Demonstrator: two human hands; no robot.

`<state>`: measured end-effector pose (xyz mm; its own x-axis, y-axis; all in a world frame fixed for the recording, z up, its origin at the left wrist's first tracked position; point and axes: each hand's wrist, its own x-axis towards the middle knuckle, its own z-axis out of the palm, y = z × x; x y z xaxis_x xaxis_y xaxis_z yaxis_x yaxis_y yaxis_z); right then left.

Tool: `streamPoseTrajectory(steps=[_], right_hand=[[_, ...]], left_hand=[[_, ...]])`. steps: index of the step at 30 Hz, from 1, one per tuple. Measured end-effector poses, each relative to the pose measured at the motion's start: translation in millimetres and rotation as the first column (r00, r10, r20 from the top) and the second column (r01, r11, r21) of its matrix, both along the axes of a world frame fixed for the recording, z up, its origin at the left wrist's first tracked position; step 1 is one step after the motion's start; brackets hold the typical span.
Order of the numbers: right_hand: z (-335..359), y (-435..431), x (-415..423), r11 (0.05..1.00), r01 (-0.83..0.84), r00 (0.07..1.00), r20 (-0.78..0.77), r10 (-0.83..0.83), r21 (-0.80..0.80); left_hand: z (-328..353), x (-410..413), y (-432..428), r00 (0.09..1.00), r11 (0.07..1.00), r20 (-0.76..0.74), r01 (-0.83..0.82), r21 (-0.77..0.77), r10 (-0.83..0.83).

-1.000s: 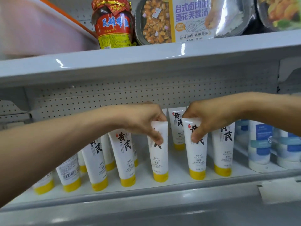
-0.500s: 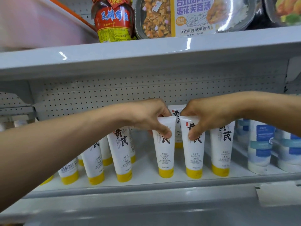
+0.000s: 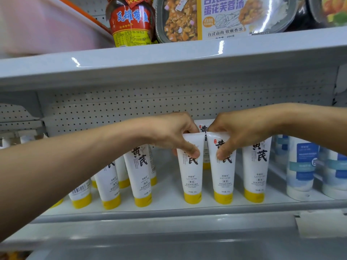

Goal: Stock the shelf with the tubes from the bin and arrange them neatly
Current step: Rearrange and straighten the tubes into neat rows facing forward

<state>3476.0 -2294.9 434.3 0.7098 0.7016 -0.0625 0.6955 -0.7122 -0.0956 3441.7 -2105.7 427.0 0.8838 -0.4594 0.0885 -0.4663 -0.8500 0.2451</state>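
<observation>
You have drawn the two tubes together since a second ago; the gap that lay between them has closed, and they now stand cap-down just beside each other, their top edges all but touching. Your left hand (image 3: pixel 169 136) pinches the left-held tube (image 3: pixel 192 177) near its crimped top, thumb pressed on the printed face and fingers curled behind; your right hand (image 3: pixel 242 136) grips the right-held tube (image 3: pixel 223 177) the same way. Neither hand has let go.

Both tubes stand upright near the front edge of the shelf (image 3: pixel 169 211), in line with the third tube (image 3: pixel 256 173) just to their right; a rear tube (image 3: pixel 203 128) shows only as a sliver between your knuckles. So this stretch of the front row looks nearly set - what remains here, I judge, is to release without tipping them, since each rests on a narrow yellow cap.

The left side is less tidy: the leaning tubes (image 3: pixel 109 186) under your left forearm tilt and sit at uneven depths, one turned barcode-out - they probably want straightening next. The blue-labelled bottles (image 3: pixel 300 166) at the right stand apart from the row.
</observation>
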Motion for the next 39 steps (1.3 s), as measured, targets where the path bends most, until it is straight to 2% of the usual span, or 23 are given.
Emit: streamPoseTrajectory(steps=[4, 9, 12, 16, 18, 20, 23, 26, 31, 33, 39], right_hand=[[1.0, -0.4, -2.6, 1.000, 0.015, 1.000, 0.004, -0.015, -0.014], [4.9, 0.3, -1.9, 0.999, -0.017, 1.000, -0.003, 0.017, -0.028], [16.0, -0.7, -3.3, 0.996, -0.075, 0.997, 0.006, 0.075, 0.041], [27.2, 5.8, 1.3, 0.978, -0.114, 0.991, 0.091, 0.099, 0.173], [29.7, 14.0, 6.9, 0.975, -0.107, 0.987, 0.140, 0.080, 0.195], [31.7, 25.3, 14.0, 0.974, -0.105, 0.981, 0.179, 0.069, 0.200], [35.2, 44.4, 24.0, 0.982, -0.075, 0.978, 0.204, 0.039, 0.176], [40.3, 65.0, 35.4, 0.996, -0.020, 0.977, 0.215, 0.001, 0.085], [45.3, 97.0, 56.3, 0.999, 0.044, 0.981, 0.190, -0.037, -0.031], [43.2, 107.6, 63.7, 0.996, 0.059, 0.986, 0.162, -0.048, -0.061], [33.4, 121.2, 81.6, 0.990, 0.040, 0.991, 0.129, -0.023, -0.137]], left_hand=[[1.2, -0.4, -1.9, 0.999, 0.999, 0.016, -0.028, 0.032, 0.027], [6.2, -5.4, -2.4, 0.998, 0.995, -0.045, -0.049, 0.082, 0.053], [24.4, -15.5, 14.9, 0.997, 0.997, -0.012, -0.074, -0.029, 0.074], [43.5, -25.7, 60.8, 0.972, 0.968, 0.096, -0.200, -0.152, 0.215], [45.2, -24.9, 83.3, 0.961, 0.964, 0.106, -0.246, -0.106, 0.257], [45.4, -18.5, 102.5, 0.957, 0.963, 0.114, -0.270, 0.025, 0.266], [44.5, -1.5, 118.9, 0.973, 0.953, 0.058, -0.231, 0.194, 0.224], [36.2, 19.3, 122.2, 0.986, 0.955, -0.013, -0.160, 0.249, 0.169], [22.6, 49.4, 122.6, 0.994, 0.987, -0.106, 0.034, 0.159, -0.017], [19.7, 59.6, 124.1, 0.995, 0.995, -0.100, 0.015, 0.100, -0.005], [18.3, 80.2, 122.4, 0.988, 0.991, -0.103, -0.106, 0.087, 0.115]])
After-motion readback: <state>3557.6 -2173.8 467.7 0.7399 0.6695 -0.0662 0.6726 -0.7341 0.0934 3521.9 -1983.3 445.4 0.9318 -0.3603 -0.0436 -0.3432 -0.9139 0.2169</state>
